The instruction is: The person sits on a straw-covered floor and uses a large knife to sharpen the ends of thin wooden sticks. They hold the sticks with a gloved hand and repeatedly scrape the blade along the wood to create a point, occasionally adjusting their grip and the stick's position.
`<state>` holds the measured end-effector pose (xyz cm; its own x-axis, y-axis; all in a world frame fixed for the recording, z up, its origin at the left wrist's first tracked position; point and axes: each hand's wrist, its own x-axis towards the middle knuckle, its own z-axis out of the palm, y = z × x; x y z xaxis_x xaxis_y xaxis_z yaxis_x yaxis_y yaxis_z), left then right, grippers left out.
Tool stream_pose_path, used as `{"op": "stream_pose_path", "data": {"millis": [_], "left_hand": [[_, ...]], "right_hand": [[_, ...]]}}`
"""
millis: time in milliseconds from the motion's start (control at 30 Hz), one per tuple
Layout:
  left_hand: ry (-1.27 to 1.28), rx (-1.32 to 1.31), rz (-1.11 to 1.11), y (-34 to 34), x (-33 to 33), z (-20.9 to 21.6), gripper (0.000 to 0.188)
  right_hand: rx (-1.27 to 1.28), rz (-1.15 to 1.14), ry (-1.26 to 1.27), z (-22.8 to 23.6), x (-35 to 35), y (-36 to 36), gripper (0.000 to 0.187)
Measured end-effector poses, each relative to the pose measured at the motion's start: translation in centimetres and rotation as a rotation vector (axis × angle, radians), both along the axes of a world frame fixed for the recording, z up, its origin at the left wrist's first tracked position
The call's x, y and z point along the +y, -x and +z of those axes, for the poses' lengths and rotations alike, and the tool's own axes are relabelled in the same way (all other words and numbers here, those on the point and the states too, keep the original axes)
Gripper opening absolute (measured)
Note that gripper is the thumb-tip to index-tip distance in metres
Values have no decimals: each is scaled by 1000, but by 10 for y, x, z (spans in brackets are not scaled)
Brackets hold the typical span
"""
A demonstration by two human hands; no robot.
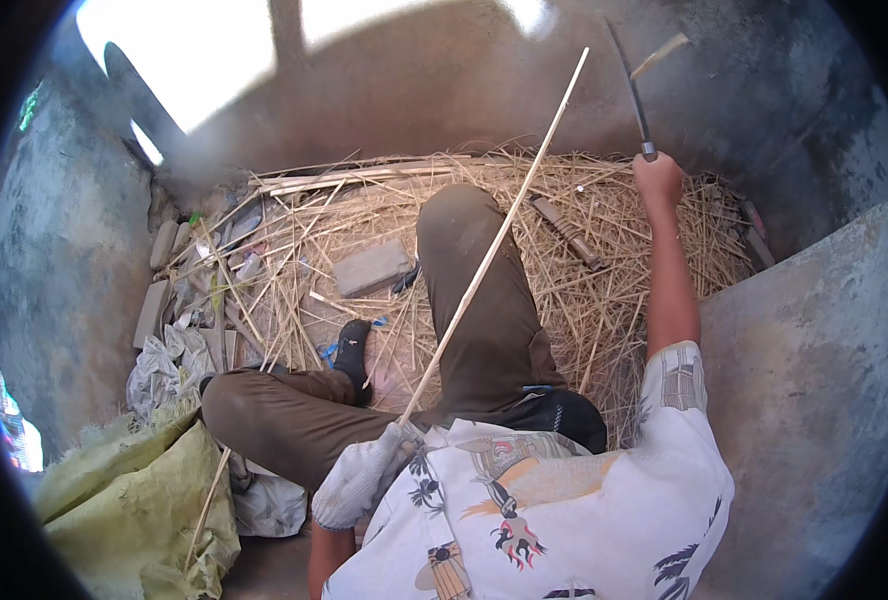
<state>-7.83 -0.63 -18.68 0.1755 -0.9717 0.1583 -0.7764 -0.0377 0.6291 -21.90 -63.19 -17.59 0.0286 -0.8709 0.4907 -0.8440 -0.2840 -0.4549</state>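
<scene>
My left hand (359, 482), in a white knitted glove, is closed around the lower end of a long pale stick (484, 262) that looks like split bamboo. The stick slants up and to the right across my raised knee. Out at the far right, my bare right hand (658, 183) grips the handle of a knife (632, 95) with a long, narrow, slightly curved blade pointing up and away. A pale, blurred shaving (661, 54) appears beside the blade, apart from the stick. Whether it touches the blade I cannot tell.
Straw-like strips and shavings (614, 250) cover the floor ahead. On them lie a grey brick (374, 268) and a brownish cylindrical piece (569, 234). A yellow-green sack (134, 500) sits at the lower left, near crumpled white plastic (171, 370). Walls (434, 95) close in the space.
</scene>
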Motion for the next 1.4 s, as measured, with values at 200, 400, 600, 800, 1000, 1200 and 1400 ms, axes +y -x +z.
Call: {"op": "stream_pose_path", "data": {"millis": [200, 400, 600, 800, 1000, 1200, 1400], "left_hand": [[-199, 81, 67, 6, 3, -11, 61], [-238, 5, 127, 4, -23, -11, 45], [-392, -41, 179, 5, -52, 15, 39], [-316, -44, 200, 14, -50, 7, 27], [-328, -50, 190, 13, -48, 2, 28], [-346, -46, 189, 13, -43, 5, 31], [-361, -39, 197, 15, -38, 7, 33]], "right_hand": [[-658, 52, -220, -43, 2, 42, 28], [-424, 372, -210, -53, 157, 45, 25], [13, 616, 26, -55, 233, 31, 19], [34, 752, -34, -55, 224, 20, 18], [53, 703, 70, -58, 216, 8, 17], [22, 562, -60, -55, 205, -3, 20], [6, 432, -282, -45, 171, -10, 20]]}}
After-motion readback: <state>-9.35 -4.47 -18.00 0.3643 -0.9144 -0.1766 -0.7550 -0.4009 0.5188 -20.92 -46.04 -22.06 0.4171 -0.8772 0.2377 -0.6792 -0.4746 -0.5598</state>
